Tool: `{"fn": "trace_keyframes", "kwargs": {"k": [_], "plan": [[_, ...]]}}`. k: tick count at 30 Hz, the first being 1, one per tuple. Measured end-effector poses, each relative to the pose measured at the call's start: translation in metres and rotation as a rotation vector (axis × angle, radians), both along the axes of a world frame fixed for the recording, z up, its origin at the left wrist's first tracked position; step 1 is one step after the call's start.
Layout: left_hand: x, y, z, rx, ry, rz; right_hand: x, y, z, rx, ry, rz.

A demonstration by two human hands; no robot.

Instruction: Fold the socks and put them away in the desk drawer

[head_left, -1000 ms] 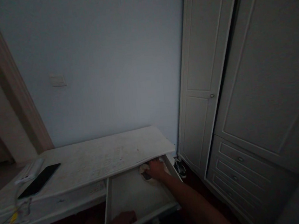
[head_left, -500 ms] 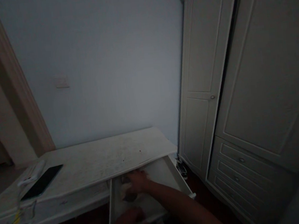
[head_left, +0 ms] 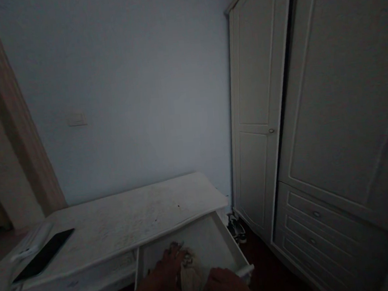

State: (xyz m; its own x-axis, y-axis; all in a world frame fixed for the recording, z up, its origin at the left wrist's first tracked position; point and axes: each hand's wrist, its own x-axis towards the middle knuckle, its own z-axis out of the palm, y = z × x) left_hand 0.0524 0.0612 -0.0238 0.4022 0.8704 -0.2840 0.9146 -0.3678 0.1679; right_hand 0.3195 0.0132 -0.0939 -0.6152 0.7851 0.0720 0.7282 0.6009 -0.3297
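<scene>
Both my hands are inside the open white drawer (head_left: 237,253) under the desk top. My left hand (head_left: 168,268) lies with its fingers spread on the drawer bottom, touching the left side of a crumpled pale cloth (head_left: 192,276). At the cloth's right edge, close to the drawer's front rail, my right hand (head_left: 224,283) has its fingers curled on the cloth. The dim light hides the fingertips and whatever small dark bits lie at the cloth's top.
On the white desk top (head_left: 135,217), a black phone (head_left: 43,258) lies at the left next to a pale flat object (head_left: 31,241). A tall white wardrobe (head_left: 316,129) with lower drawers stands on the right. Shoes (head_left: 236,228) sit on the floor between them.
My right hand has drawn the cloth from the drawer's far right corner toward the front. My left hand left the drawer front and now rests inside beside the cloth.
</scene>
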Motion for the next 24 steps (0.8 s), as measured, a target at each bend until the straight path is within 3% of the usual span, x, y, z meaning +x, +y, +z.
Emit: {"fn": "trace_keyframes", "kwargs": {"k": [4,8,10,17,21,24], "plan": [[0.033,0.005,-0.01,0.035,-0.102,-0.212,-0.012,-0.004,-0.039,0.359,0.014,-0.047],[0.071,0.013,-0.014,0.039,-0.111,-0.375,-0.029,-0.004,-0.052,0.785,0.206,-0.107],[0.087,0.023,-0.014,0.034,-0.099,-0.433,-0.035,-0.002,-0.055,0.925,0.27,-0.151],[0.114,0.058,-0.02,0.089,-0.135,-0.354,-0.048,0.002,-0.059,1.052,0.346,-0.285],[0.094,0.066,-0.03,0.083,-0.24,-0.342,-0.048,-0.005,-0.054,1.001,0.367,-0.278],[0.063,0.074,-0.032,0.112,-0.299,-0.181,-0.045,-0.01,-0.054,0.984,0.344,-0.286]]}}
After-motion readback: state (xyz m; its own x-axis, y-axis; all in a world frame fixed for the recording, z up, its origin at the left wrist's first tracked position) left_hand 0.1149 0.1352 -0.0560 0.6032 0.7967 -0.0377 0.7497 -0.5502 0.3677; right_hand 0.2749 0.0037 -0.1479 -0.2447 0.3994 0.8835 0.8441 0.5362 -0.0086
